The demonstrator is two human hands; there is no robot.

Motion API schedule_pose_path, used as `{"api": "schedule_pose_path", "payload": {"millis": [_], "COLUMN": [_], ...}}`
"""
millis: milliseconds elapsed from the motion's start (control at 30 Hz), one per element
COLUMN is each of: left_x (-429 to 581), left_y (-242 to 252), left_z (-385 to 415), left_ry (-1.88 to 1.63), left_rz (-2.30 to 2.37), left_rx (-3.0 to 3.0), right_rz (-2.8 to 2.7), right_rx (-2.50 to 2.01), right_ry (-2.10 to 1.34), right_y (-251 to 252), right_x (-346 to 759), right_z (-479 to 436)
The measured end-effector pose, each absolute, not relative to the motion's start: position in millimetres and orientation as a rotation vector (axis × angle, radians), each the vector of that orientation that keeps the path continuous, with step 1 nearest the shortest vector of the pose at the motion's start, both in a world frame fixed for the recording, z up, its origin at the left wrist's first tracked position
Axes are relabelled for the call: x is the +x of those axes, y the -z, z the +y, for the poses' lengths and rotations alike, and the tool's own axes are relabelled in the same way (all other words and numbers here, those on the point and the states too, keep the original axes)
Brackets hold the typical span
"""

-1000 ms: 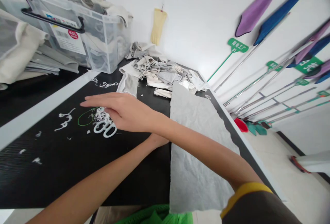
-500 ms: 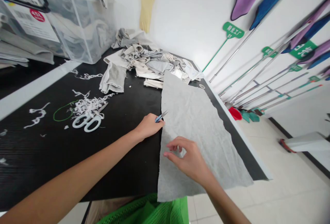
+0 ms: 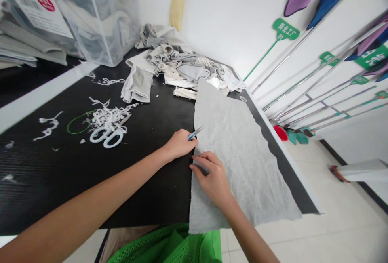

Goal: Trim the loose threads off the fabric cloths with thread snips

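Note:
A large piece of grey cloth (image 3: 233, 150) lies spread on the right side of the black table (image 3: 157, 190), its near end hanging slightly past the front edge. Blue-handled thread snips (image 3: 194, 133) stick out of my left hand (image 3: 180, 144), which is closed around them at the cloth's left edge. Their pointed blades lie over the cloth. Just nearer to me, my right hand (image 3: 212, 176) rests over the same edge, thumb and forefinger slightly apart, with nothing visible between them.
White-handled scissors (image 3: 113, 138) lie under a heap of white thread scraps (image 3: 106, 117), beside a green loop (image 3: 72, 125). Crumpled cloths (image 3: 182, 67) are piled at the back. A clear plastic box (image 3: 106, 49) stands back left. Mops (image 3: 281, 63) lean along the right wall.
My right hand has moved left and slightly up to the cloth's edge, near my left hand. The left hand still holds the snips. The whole view has shifted a little.

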State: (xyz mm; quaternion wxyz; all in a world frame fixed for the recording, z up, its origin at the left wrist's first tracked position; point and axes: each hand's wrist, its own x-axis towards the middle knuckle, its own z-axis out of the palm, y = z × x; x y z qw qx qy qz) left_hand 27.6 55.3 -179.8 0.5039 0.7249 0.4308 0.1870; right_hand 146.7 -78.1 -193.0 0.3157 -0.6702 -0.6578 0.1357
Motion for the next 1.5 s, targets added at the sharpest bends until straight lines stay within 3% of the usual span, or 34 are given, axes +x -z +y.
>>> {"api": "schedule_pose_path", "payload": {"millis": [333,667,1333,1500], "left_x": [26.5,26.4,27.6,26.5], "left_y": [178.9,181.5,185.0,184.6], "left_z": [56.9,57.5,57.1,57.2], "left_ry": [-0.426,-0.431,-0.425,-0.422], "left_rz": [1.046,1.054,1.057,1.044], "left_rx": [1.798,1.825,1.844,1.848], "right_rz": [-1.629,-1.797,-1.353,-1.29], "right_rx": [-1.801,-1.674,-1.845,-1.746], "right_ry": [-0.454,-0.156,-0.428,-0.38], "right_y": [199.2,202.1,187.2,158.7], "right_x": [148.1,139.0,158.8,157.9], "right_z": [-70.6,-78.0,-100.2,-104.3]}}
